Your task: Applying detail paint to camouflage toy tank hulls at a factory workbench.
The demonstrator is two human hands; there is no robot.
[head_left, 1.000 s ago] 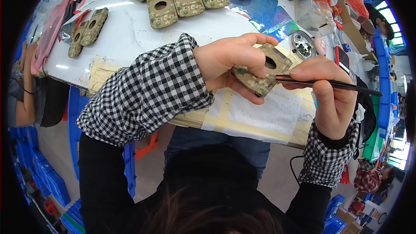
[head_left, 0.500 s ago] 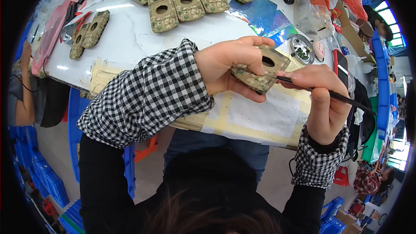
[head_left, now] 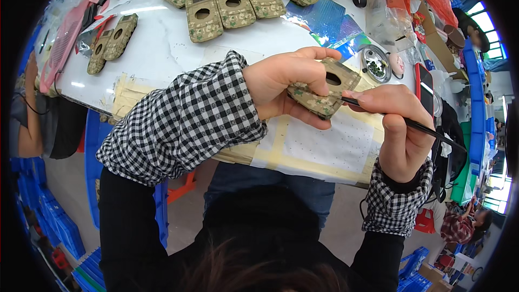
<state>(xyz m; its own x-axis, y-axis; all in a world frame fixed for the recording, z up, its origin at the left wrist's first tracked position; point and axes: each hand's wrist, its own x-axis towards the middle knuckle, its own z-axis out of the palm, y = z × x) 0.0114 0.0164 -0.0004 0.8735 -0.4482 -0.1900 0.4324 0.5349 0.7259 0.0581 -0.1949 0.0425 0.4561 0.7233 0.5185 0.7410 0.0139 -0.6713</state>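
Observation:
My left hand is closed around a camouflage toy tank hull, fingers along its far side and thumb underneath. The hull is tilted, and a round dark opening shows in its top. Between the thumb and fingers of my right hand are slim black tweezers. Their tip meets the hull's surface below the opening, close to my left fingertip. Whether the tip pinches anything is too small to tell. A dotted white sheet, taped to the table edge, lies beneath both hands.
Several similar hulls lie at the back, and two more hulls at the left. Right of my hands are a round dish of small dark green pieces, a red-edged phone and plastic bags. Holographic film lies behind.
The tweezers' tip and my right hand have shifted slightly left along the hull. The hull has turned a little in my left hand, which otherwise stays in place.

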